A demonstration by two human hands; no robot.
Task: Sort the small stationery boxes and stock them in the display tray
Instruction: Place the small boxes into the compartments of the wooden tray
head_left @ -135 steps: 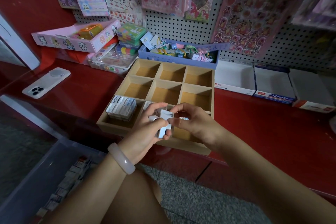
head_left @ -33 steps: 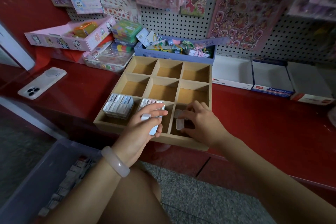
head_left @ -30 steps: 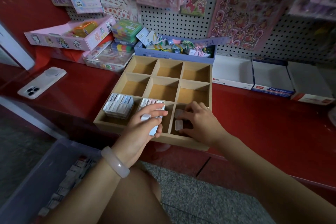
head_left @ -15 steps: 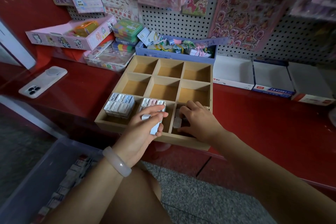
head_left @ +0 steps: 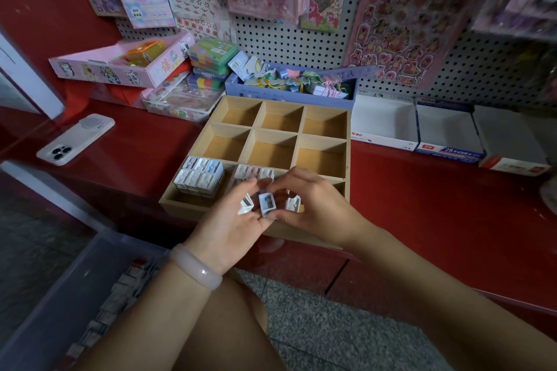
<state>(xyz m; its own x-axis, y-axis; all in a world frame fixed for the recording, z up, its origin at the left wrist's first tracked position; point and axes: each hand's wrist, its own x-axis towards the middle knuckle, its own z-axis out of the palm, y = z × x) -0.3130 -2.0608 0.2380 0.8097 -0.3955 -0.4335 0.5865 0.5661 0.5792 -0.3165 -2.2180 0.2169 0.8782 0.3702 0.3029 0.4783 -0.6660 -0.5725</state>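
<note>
A wooden display tray (head_left: pixel 348 132) with nine compartments lies on the red counter. Its near-left compartment holds a block of small white-blue boxes (head_left: pixel 199 175); the near-middle one holds a row of pinkish small boxes (head_left: pixel 252 171). My left hand (head_left: pixel 232 227), with a pale bangle on the wrist, holds a few small white boxes (head_left: pixel 245 205) above the tray's near edge. My right hand (head_left: pixel 313 205) meets it and pinches one small box (head_left: pixel 267 204) between thumb and fingers. Another small white box (head_left: pixel 293 203) shows under my right palm.
A clear plastic bin (head_left: pixel 63 289) with more small boxes stands on the floor at lower left. A white phone (head_left: pixel 75 139) lies on the counter's left. Behind the tray sit a blue box of clips (head_left: pixel 289 84), stacked cases and a pink box; white cartons (head_left: pixel 446 126) stand right.
My right hand has risen out of the near-right compartment and come left to my left hand, where it now pinches a small box. My left hand has opened upward a little.
</note>
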